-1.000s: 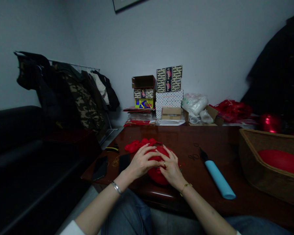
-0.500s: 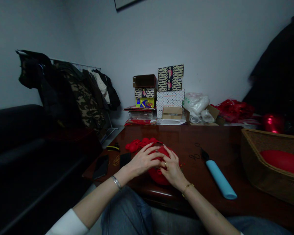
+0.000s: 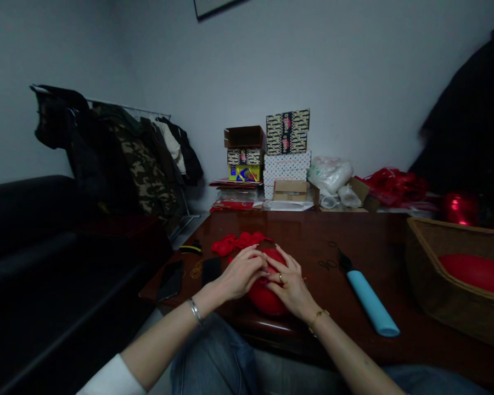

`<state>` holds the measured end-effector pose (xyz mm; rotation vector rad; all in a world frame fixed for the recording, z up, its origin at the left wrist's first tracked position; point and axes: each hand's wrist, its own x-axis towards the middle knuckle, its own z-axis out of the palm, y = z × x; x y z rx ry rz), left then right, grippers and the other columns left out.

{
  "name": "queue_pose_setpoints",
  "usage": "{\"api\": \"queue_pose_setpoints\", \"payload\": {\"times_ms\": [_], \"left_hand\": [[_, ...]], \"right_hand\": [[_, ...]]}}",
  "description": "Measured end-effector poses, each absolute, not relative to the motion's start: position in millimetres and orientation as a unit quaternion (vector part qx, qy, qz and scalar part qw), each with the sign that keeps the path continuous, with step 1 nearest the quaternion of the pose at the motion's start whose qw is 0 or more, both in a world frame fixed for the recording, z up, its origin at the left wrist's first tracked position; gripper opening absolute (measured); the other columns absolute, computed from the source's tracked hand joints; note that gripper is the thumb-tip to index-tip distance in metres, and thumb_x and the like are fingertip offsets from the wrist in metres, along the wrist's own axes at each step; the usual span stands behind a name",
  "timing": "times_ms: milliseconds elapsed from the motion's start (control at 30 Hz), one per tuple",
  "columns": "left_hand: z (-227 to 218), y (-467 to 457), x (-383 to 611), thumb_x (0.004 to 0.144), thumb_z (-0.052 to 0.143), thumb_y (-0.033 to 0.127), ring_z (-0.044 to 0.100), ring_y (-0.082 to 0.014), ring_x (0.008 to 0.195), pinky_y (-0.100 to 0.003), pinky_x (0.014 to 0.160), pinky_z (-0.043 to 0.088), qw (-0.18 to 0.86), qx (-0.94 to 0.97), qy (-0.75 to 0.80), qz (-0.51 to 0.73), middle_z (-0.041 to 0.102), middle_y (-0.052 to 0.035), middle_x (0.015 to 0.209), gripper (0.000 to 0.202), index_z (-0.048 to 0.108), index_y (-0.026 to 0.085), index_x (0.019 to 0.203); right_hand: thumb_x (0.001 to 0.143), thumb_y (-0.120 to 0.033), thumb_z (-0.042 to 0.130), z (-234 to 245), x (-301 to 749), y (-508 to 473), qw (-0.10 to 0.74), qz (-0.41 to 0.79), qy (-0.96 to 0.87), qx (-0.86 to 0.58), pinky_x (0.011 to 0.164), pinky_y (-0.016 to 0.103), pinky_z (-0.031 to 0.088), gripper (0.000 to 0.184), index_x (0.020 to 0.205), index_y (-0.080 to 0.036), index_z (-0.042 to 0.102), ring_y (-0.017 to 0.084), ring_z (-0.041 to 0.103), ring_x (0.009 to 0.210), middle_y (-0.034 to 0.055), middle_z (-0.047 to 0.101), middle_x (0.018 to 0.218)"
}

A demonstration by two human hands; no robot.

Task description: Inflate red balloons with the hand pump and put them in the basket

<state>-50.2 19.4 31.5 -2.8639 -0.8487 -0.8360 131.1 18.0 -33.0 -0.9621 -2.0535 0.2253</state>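
A round red balloon (image 3: 269, 302) rests at the table's front edge, in front of my body. My left hand (image 3: 246, 269) is closed, its fingertips gathered at the top of the balloon, near its neck. My right hand (image 3: 290, 282), with a ring, curves over the balloon's right side, and its thumb and fingers meet the left hand's fingertips there. The exact spot that the fingertips grip is hidden between the hands. Just beyond lies a pile of limp red balloons (image 3: 236, 242).
A blue hand pump (image 3: 372, 304) with a black nozzle and black rings (image 3: 327, 264) lie to the right. Farther right, a wicker basket (image 3: 430, 274) holds a red balloon (image 3: 477, 273). Left are a phone (image 3: 170, 281) and yellow string (image 3: 196, 270). Boxes (image 3: 287, 131) stand behind.
My left hand's fingers have curled in from a spread pose to gather at the top of the balloon. My right hand has shifted slightly, staying on the balloon.
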Motion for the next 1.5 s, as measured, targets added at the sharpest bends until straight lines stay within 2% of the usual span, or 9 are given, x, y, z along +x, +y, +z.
{"api": "queue_pose_setpoints", "payload": {"times_ms": [167,433,600,700,800,1033,1200,1367,1500], "left_hand": [[35.9,21.6,-51.1,0.090,0.042,0.026,0.052,-0.0141,0.084,-0.037,0.099,0.033,0.067,-0.932,-0.290,-0.209,0.059,-0.0020,0.080,0.017,0.056,0.018,0.084],[44.8,15.4,-56.1,0.088,0.043,0.037,0.047,-0.0168,0.079,-0.034,0.086,0.034,0.089,-0.942,-0.286,-0.153,0.056,-0.0028,0.071,0.029,0.059,0.019,0.073],[47.2,6.0,-51.5,0.083,0.050,0.033,0.047,-0.0166,0.080,-0.032,0.082,0.035,0.022,-0.941,-0.286,-0.178,0.056,-0.0030,0.069,0.028,0.054,0.017,0.059],[46.9,1.6,-50.3,0.080,0.050,0.024,0.048,-0.0176,0.089,-0.033,0.087,0.034,-0.033,-0.942,-0.266,-0.203,0.059,-0.0031,0.075,0.022,0.052,0.017,0.060],[41.9,2.9,-53.8,0.078,0.049,0.021,0.047,-0.0177,0.086,-0.034,0.087,0.034,-0.051,-0.935,-0.277,-0.215,0.057,-0.0021,0.070,0.017,0.051,0.018,0.061],[12.4,19.3,-68.5,0.084,0.042,0.028,0.044,-0.0167,0.079,-0.031,0.076,0.036,-0.099,-0.892,-0.355,-0.262,0.051,-0.0017,0.068,0.023,0.049,0.017,0.065],[3.2,21.3,-63.6,0.082,0.038,0.023,0.046,-0.0165,0.077,-0.032,0.076,0.038,-0.167,-0.862,-0.362,-0.312,0.053,-0.0027,0.067,0.023,0.049,0.017,0.062],[-8.2,24.6,-57.1,0.078,0.035,0.016,0.052,-0.0194,0.084,-0.036,0.082,0.040,-0.270,-0.812,-0.347,-0.383,0.062,-0.0070,0.074,0.028,0.063,0.014,0.074],[-21.3,25.6,-44.6,0.082,0.041,0.022,0.059,-0.0187,0.079,-0.038,0.089,0.040,-0.385,-0.683,-0.378,-0.493,0.062,-0.0030,0.063,0.035,0.067,0.011,0.103]], "right_hand": [[0.080,-0.032,0.057,-33.6,132.7,15.2,0.423,0.090,-0.818,-0.380,0.102,0.059,0.017,0.013,0.080,-0.034,0.070,0.025,0.016,0.136,-0.0034,0.048,0.132],[0.081,-0.033,0.056,-32.8,136.4,13.6,0.433,0.098,-0.808,-0.388,0.102,0.058,0.021,0.017,0.091,-0.037,0.069,0.026,0.024,0.133,-0.0027,0.051,0.130],[0.080,-0.027,0.055,-36.0,138.6,17.5,0.456,0.118,-0.789,-0.394,0.101,0.057,0.024,0.019,0.088,-0.036,0.070,0.025,0.030,0.131,-0.0024,0.054,0.127],[0.081,-0.023,0.052,-38.4,140.5,19.4,0.467,0.136,-0.776,-0.400,0.101,0.056,0.025,0.023,0.089,-0.035,0.070,0.024,0.032,0.130,-0.0023,0.055,0.125],[0.080,-0.022,0.052,-38.4,140.2,18.7,0.469,0.150,-0.773,-0.401,0.102,0.055,0.025,0.024,0.088,-0.036,0.070,0.023,0.031,0.130,-0.0031,0.055,0.126],[0.081,-0.038,0.055,-35.1,133.9,15.3,0.488,0.188,-0.754,-0.396,0.102,0.053,0.027,0.017,0.088,-0.035,0.070,0.023,0.033,0.129,-0.0016,0.055,0.125],[0.082,-0.040,0.054,-36.0,130.9,16.9,0.490,0.191,-0.750,-0.402,0.102,0.054,0.028,0.018,0.089,-0.035,0.070,0.024,0.035,0.127,-0.0006,0.056,0.125],[0.083,-0.036,0.052,-39.2,128.7,18.1,0.497,0.204,-0.737,-0.411,0.102,0.051,0.031,0.019,0.090,-0.034,0.070,0.022,0.039,0.124,-0.0008,0.057,0.124],[0.083,-0.035,0.053,-46.2,127.8,18.8,0.526,0.201,-0.713,-0.419,0.100,0.047,0.036,0.020,0.093,-0.032,0.069,0.020,0.045,0.119,0.0003,0.060,0.119]]}}
